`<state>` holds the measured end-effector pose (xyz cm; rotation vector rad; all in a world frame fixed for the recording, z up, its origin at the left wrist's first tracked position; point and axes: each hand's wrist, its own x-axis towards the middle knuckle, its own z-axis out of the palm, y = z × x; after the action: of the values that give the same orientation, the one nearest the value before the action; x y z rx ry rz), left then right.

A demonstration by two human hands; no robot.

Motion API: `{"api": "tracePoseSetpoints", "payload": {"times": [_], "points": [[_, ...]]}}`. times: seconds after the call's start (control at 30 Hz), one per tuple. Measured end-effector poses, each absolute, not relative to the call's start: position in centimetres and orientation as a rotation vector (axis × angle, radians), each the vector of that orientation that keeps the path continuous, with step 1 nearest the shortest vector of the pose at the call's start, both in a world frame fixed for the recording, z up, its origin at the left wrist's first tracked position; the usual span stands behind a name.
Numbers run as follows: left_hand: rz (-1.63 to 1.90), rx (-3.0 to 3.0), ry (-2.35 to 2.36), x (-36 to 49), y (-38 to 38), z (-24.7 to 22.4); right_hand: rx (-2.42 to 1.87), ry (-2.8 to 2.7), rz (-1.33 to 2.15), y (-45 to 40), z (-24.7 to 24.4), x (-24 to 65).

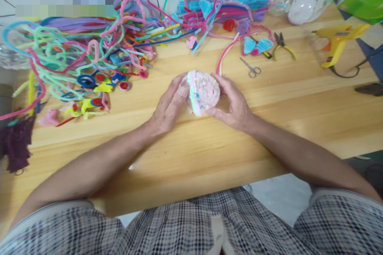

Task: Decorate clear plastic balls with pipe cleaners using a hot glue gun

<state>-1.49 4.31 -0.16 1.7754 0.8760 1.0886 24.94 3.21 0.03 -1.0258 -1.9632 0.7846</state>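
Held between both hands, near the middle of the wooden table (pixel 167 155): a clear ball (pixel 207 92), with pale pink and white bits showing and a pastel band (pixel 194 92) of pink, white and mint green across the left half.

Left hand (pixel 168 108): set against the left side of the clear ball, thumb on the upper face, other fingers curved around the far side; closed on the ball. Right hand (pixel 235 105): curved about the right side, thumb at the near edge, forefinger at the far edge; spread to about the width of the ball, holding it. Contact between ball and table: cannot tell.

Just beyond the right hand: pink and white strips (pixel 222 56), leading back toward a purple coil (pixel 243 28). Near these, to the right: a blue bow (pixel 265 44) with a pink coil at the near side, then pliers (pixel 280 44) with yellow handles spread apart. Nearer to the right hand, but apart from it: small scissors (pixel 253 71). Farther right: a yellow glue gun (pixel 336 42), nozzle toward the left, dark cord trailing from the handle.

Along the left and back: tangled pipe cleaners (pixel 74 53) in many colors, with small coiled shapes at the near edge, including a blue ring (pixel 86 81)
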Motion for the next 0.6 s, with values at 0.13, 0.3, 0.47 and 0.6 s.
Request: {"api": "tracePoseSetpoints", "payload": {"times": [0.13, 0.3, 0.47, 0.6], "points": [[1.087, 1.798, 0.882, -1.8, 4.3, -0.6, -1.024, -1.933, 0.793, 3.2, -0.1, 24.8], [1.059, 1.874, 0.816, -2.0, 4.5, -1.5, -1.050, -1.916, 0.809, 3.3, -0.1, 24.7], [1.061, 1.911, 0.861, -1.8, 4.4, -1.5, -1.059, -1.917, 0.807, 3.2, 0.1, 24.7], [1.092, 1.946, 0.854, -1.7, 4.3, -1.5, -1.027, -1.954, 0.730, 3.1, -0.1, 24.9]]}}
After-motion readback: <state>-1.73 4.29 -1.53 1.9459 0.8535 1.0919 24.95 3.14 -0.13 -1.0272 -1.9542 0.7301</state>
